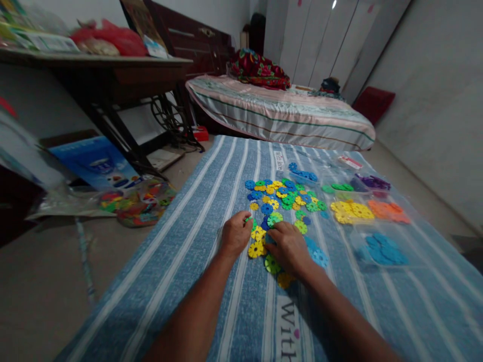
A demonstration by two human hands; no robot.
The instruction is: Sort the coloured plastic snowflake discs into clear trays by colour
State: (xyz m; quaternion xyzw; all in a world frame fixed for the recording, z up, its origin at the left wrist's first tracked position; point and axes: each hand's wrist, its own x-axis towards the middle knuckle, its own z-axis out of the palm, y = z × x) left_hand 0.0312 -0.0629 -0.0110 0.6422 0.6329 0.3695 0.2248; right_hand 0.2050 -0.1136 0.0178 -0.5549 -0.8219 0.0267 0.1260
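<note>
Notched plastic snowflake discs in blue, green and yellow lie in a loose pile (275, 193) on the striped cloth. My left hand (236, 235) is at the pile's left edge, its thumb and fingers pinched on a small green disc (247, 219). My right hand (290, 247) reaches down over the near part of the pile. Its fingers are bent and its thumb stands apart, touching discs; part of the pile is hidden beneath it. Yellow discs (256, 249) lie between my hands, and a green disc (271, 264) sits just below my right hand.
To the right, clear containers hold sorted discs: yellow (350, 211), orange (388, 211), purple (372, 182), green (337, 188), blue (304, 174) and light blue (385, 249). Beyond the cloth-covered surface (181, 251) stands a bed (287, 113). A sewing-machine table (113, 61) is at left.
</note>
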